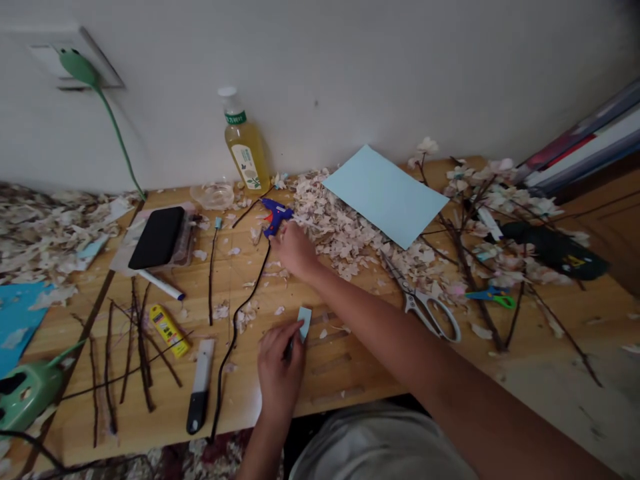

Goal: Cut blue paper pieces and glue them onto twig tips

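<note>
One blue glue gun (278, 212) on the desk (320, 383), far side, right at the fingertips of the right hand (296, 252). Hand comes in from the near right; fingers curled at the lower end of the handle, touching. Whether they fully close around it: cannot tell, the hand hides that part.

Gun's body runs mostly left-right, long axis slanting a little: nozzle end left and slightly toward the wall (320, 80), rear end right. Handle slopes down toward the person, slightly left; red trigger on its left side. Black cord (235, 327) leaves the handle end and winds to the near desk edge.

Left hand (281, 357) nearer the person, below the gun and apart from it. Thumb and fingers pinched on a small light-blue paper strip (305, 321). Strip sticks out past the fingertips, long axis pointing away from the person, leaning a bit right; lower end hidden by the fingers.

Around: petal heap (345, 240) just right of the gun, light-blue sheet (387, 197) partly over it, scissors (411, 295) right of the right forearm, drink bottle (247, 157) behind the gun, paper-tipped twig (213, 273) to its left.
</note>
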`<action>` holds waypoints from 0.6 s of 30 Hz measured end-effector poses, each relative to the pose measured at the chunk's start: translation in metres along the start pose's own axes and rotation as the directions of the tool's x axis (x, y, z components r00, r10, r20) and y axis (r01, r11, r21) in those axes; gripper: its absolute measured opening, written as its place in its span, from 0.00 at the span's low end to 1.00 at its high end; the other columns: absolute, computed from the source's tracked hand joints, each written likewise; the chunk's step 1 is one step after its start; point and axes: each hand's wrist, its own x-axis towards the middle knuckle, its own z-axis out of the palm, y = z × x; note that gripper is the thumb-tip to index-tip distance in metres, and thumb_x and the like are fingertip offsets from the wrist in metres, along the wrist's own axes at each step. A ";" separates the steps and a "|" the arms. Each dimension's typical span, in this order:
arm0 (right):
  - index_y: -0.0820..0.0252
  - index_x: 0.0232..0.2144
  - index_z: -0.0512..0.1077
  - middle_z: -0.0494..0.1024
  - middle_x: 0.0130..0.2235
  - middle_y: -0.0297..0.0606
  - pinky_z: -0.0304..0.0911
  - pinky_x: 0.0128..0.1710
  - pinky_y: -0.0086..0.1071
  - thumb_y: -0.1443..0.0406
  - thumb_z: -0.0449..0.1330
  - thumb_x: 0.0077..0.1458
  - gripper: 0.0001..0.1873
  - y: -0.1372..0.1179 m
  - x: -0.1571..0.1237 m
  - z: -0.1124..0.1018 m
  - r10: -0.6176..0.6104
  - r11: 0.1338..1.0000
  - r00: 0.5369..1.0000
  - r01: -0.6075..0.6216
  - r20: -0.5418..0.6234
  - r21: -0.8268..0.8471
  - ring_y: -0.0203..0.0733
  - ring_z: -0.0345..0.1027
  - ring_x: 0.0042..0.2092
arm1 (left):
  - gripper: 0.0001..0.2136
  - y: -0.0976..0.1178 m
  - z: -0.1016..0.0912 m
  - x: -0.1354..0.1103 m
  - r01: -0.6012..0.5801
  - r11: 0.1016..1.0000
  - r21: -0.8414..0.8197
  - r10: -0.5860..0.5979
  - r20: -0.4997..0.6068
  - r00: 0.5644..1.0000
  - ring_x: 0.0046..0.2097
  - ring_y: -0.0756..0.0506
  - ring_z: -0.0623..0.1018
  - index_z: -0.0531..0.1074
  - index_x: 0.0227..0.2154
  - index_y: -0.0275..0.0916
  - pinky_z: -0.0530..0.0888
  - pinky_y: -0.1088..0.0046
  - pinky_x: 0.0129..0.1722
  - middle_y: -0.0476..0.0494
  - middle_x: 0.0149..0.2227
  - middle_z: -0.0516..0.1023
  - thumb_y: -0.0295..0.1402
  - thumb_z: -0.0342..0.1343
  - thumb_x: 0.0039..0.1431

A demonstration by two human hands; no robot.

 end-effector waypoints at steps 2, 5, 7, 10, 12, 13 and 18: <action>0.67 0.55 0.65 0.76 0.51 0.55 0.67 0.47 0.40 0.58 0.60 0.66 0.21 -0.010 0.021 0.007 0.089 0.996 0.995 -0.089 -0.033 0.009 0.55 0.73 0.51 | 0.10 -0.001 0.000 0.000 -0.007 1.000 0.003 0.007 0.003 1.000 0.44 0.43 0.78 0.78 0.47 0.46 0.73 0.63 0.45 0.46 0.43 0.81 0.28 0.55 0.68; 0.73 0.59 0.61 0.72 0.56 0.63 0.68 0.50 0.43 0.61 0.60 0.65 0.27 -0.025 0.047 0.016 0.218 0.976 0.974 -0.217 -0.069 0.025 0.59 0.72 0.53 | 0.10 0.000 0.000 0.000 -0.010 1.000 -0.004 0.010 0.007 1.000 0.44 0.43 0.79 0.78 0.46 0.44 0.73 0.62 0.46 0.45 0.42 0.81 0.28 0.54 0.68; 0.74 0.61 0.59 0.69 0.58 0.65 0.69 0.50 0.44 0.65 0.60 0.64 0.27 -0.033 0.057 0.021 0.272 0.962 0.959 -0.270 -0.082 0.028 0.59 0.72 0.54 | 0.10 0.000 0.000 0.001 -0.003 1.000 -0.015 0.003 0.006 1.000 0.44 0.43 0.79 0.78 0.46 0.44 0.73 0.62 0.46 0.44 0.43 0.81 0.28 0.54 0.68; 0.73 0.62 0.58 0.70 0.57 0.67 0.69 0.51 0.47 0.69 0.56 0.66 0.24 -0.043 0.063 0.025 0.303 0.953 0.950 -0.302 -0.071 0.031 0.59 0.72 0.54 | 0.10 0.001 -0.001 0.001 0.001 1.000 -0.026 -0.001 0.004 1.000 0.43 0.42 0.79 0.79 0.45 0.43 0.74 0.62 0.44 0.44 0.41 0.82 0.28 0.53 0.67; 0.71 0.62 0.58 0.70 0.56 0.67 0.69 0.50 0.49 0.68 0.53 0.68 0.23 -0.047 0.063 0.026 0.307 0.951 0.950 -0.306 -0.046 0.038 0.59 0.73 0.55 | 0.10 0.000 -0.001 0.001 -0.010 0.999 -0.031 0.010 0.005 1.000 0.41 0.43 0.79 0.79 0.44 0.43 0.73 0.63 0.42 0.45 0.39 0.82 0.27 0.54 0.66; 0.70 0.63 0.57 0.71 0.56 0.67 0.70 0.49 0.50 0.67 0.53 0.69 0.23 -0.049 0.062 0.025 0.304 0.952 0.952 -0.303 -0.032 0.043 0.60 0.73 0.54 | 0.10 0.000 -0.001 0.001 -0.018 0.999 -0.035 0.019 0.002 1.000 0.41 0.43 0.79 0.79 0.44 0.43 0.73 0.63 0.42 0.45 0.39 0.82 0.26 0.54 0.66; 0.68 0.65 0.53 0.69 0.57 0.67 0.71 0.46 0.48 0.63 0.49 0.71 0.25 -0.054 0.053 0.017 0.230 0.971 0.973 -0.230 0.005 0.060 0.59 0.74 0.52 | 0.10 -0.003 -0.001 0.001 -0.024 0.998 -0.062 0.022 -0.029 0.999 0.42 0.42 0.80 0.79 0.43 0.43 0.74 0.62 0.44 0.45 0.40 0.82 0.26 0.53 0.65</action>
